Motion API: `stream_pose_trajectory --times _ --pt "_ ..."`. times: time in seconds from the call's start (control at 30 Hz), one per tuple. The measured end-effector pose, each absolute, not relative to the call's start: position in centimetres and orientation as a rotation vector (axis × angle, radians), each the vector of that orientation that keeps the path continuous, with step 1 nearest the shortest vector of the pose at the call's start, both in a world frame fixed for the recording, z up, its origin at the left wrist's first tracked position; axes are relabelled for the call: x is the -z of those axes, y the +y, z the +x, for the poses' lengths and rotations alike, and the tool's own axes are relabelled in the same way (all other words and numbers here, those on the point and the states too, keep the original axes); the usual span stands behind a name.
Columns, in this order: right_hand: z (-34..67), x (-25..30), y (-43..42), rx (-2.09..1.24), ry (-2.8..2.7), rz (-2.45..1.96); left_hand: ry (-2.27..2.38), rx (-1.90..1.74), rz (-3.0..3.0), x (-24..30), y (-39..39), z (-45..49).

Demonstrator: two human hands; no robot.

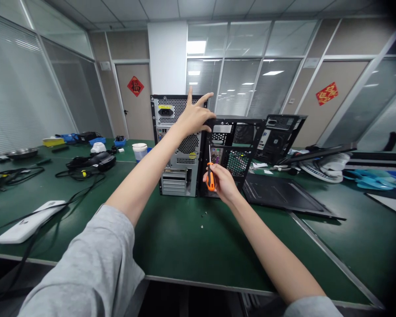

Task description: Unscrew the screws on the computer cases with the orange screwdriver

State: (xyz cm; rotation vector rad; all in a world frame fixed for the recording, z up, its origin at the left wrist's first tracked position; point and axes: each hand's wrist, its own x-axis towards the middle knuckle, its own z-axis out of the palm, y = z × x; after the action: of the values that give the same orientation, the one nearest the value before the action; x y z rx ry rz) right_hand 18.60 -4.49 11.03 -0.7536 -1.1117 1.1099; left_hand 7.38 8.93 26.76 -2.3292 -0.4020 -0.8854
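My right hand (223,179) is closed around an orange-and-black screwdriver (210,177). Its thin shaft points up along the left edge of a black computer case (239,165); whether the tip touches a screw is too small to tell. My left hand (195,115) reaches to that case's upper left corner, thumb and one finger bent about it, the other visible fingers spread upward. Directly left stands a second computer tower (191,180), its silver rear panel facing me. Several tiny screws (202,226) lie on the green table (171,246) in front.
A black side panel (287,198) lies flat to the right, with another computer tower (277,138) behind it. At left are a white power bank-like block (29,222), cables and a black headset (97,161). A lidded cup (139,152) stands beside the silver-backed tower.
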Motion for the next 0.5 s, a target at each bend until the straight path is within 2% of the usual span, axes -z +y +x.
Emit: stream_pose_trajectory --times 0.5 --pt "17.85 -11.12 -3.86 -1.118 -1.087 -0.711 -0.509 0.949 -2.324 -26.88 8.53 7.68"
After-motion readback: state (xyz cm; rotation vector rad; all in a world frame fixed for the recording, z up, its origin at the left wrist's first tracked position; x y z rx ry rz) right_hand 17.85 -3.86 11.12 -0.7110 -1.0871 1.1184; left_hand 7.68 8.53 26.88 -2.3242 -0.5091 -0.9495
